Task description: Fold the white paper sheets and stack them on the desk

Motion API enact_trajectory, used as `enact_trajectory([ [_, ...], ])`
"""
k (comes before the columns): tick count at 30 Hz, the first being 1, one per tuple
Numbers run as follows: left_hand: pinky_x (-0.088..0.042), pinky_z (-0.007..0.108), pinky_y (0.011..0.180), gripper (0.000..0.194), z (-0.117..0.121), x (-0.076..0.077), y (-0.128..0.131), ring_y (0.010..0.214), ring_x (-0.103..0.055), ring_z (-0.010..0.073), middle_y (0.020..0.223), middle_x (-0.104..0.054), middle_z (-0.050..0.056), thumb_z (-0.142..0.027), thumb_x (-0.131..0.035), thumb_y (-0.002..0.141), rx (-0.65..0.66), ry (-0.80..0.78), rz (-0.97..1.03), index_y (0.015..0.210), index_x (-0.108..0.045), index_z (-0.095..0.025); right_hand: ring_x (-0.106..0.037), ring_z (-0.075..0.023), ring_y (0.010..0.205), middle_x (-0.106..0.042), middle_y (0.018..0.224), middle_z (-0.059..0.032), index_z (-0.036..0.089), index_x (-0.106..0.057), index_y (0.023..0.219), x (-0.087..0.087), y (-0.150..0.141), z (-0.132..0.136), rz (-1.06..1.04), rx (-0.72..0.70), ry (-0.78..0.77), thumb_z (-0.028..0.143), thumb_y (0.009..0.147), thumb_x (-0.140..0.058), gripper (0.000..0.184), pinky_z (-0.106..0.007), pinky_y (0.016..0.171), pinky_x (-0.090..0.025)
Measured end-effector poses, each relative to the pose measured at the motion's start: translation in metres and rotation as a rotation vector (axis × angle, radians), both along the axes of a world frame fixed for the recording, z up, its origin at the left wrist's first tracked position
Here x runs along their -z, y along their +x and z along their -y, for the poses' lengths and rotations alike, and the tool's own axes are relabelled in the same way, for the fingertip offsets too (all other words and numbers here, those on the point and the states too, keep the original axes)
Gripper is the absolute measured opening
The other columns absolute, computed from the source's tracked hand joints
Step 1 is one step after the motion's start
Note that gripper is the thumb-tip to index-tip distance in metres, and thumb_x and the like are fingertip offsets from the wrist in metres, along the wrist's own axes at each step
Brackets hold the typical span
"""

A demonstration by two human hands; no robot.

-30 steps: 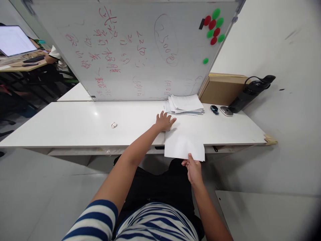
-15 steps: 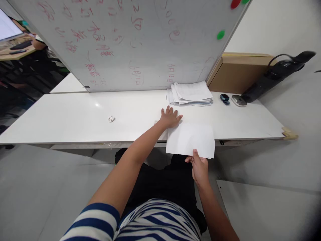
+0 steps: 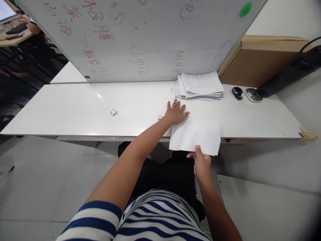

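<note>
White paper [image 3: 198, 132] lies partly on the white desk [image 3: 135, 100] and overhangs its front edge. My right hand [image 3: 202, 164] pinches the near edge, thumb on top and fingers underneath. My left hand [image 3: 176, 112] rests with fingers spread at the far left part of the paper, touching it and the desk. A small pale object [image 3: 160, 117] pokes out beside my left wrist; its kind I cannot make out. Just beyond my left hand sits an uneven stack of papers [image 3: 200, 85].
A whiteboard [image 3: 155, 40] with red writing stands behind the desk. At the right are a smartwatch [image 3: 237, 93], a computer mouse [image 3: 253, 95], a cardboard box [image 3: 265, 62] and a black bottle [image 3: 293, 73]. A small white ring-shaped item [image 3: 113, 112] lies left. Another person's arm [image 3: 33, 26] shows far left.
The view has tilted down and come closer to the desk, so everything shifts in the picture. My hands keep about the same hold and place on the paper.
</note>
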State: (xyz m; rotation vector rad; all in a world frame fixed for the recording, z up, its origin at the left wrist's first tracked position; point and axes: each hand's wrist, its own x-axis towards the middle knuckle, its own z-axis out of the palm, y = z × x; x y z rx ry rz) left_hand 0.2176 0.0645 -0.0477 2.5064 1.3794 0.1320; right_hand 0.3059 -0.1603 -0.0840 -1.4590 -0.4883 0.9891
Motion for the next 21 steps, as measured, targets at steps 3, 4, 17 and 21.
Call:
enact_trajectory([
  [3, -0.007, 0.06, 0.113, 0.06, 0.002, -0.004, -0.005, 0.143, -0.011, 0.034, 0.149, -0.035, 0.009, -0.058, -0.029, 0.091, 0.034, -0.012, 0.057, 0.137, -0.043, -0.021, -0.057, -0.0144, 0.051, -0.059, 0.052, -0.0016, 0.015, -0.061, 0.069, -0.002, -0.003, 0.0, -0.026, 0.007, 0.028, 0.052, 0.078, -0.065, 0.039, -0.029, 0.057, -0.046],
  [4, -0.013, 0.058, 0.113, 0.059, 0.004, -0.007, -0.007, 0.142, -0.017, 0.0328, 0.148, -0.038, 0.008, -0.058, -0.028, 0.092, 0.065, -0.003, 0.089, 0.135, -0.046, -0.022, -0.057, -0.0141, 0.051, -0.059, 0.052, -0.001, 0.014, -0.061, 0.071, -0.003, -0.005, -0.001, -0.05, 0.023, 0.042, 0.052, 0.077, -0.066, 0.038, -0.028, 0.056, -0.046],
  [17, -0.04, 0.037, 0.101, 0.06, 0.028, -0.025, -0.112, 0.117, -0.053, 0.0203, 0.122, -0.062, 0.006, -0.047, -0.008, 0.099, -0.261, 0.289, 0.457, 0.116, -0.059, -0.021, -0.061, -0.0122, 0.052, -0.065, 0.063, 0.0003, 0.012, -0.062, 0.084, 0.006, -0.003, 0.013, -0.251, 0.206, 0.066, 0.042, 0.064, -0.077, 0.039, -0.023, 0.051, -0.05],
  [21, -0.027, 0.051, 0.108, 0.053, 0.026, 0.002, -0.151, 0.132, -0.038, 0.029, 0.139, -0.049, 0.01, -0.051, -0.02, 0.097, -0.366, 0.185, 0.213, 0.128, -0.051, -0.021, -0.061, -0.0118, 0.051, -0.065, 0.059, 0.0003, 0.012, -0.063, 0.082, 0.014, 0.006, 0.02, -0.188, 0.267, 0.061, 0.042, 0.066, -0.076, 0.037, -0.022, 0.051, -0.05],
])
